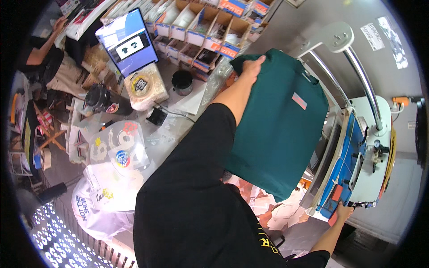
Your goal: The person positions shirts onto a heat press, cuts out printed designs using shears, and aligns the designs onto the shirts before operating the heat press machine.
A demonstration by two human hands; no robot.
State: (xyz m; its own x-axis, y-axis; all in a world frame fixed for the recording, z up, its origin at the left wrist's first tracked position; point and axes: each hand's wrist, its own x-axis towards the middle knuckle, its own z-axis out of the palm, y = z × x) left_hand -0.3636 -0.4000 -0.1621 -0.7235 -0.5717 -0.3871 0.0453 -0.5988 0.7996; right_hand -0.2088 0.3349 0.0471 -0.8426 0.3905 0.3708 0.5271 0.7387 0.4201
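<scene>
- While the left hand (pixel 253 68) pinches the upper left edge of the green shirt (pixel 277 123), its fingers partly hidden by cloth, the right hand (pixel 343 211) is at an orange block (pixel 336 193) on the press (pixel 367 115); whether those fingers grip it or only touch it, I cannot tell.
- The shirt spreads broad in front of the person, just left of the press, a small pink patch (pixel 299 101) on its upper right part; what bears it underneath does not show.
- Its cloth looks soft, matte and fairly thick, so it should be light, limp, hardly slippery and not fragile, though apt to sag or crease when held at one point. Both shoulders look the best hold, thumb against fingers, clear of the patch.
- The press has chrome posts (pixel 364 80), a blue panel (pixel 337 169) and a gauge (pixel 377 144).
- Below the shirt lie pale papers (pixel 286 211).
- Farther left are a dark mug (pixel 182 83), a screen (pixel 125 42), a bottle (pixel 105 99) and cartons (pixel 212 27); beyond, a co-worker's hand (pixel 58 23).
</scene>
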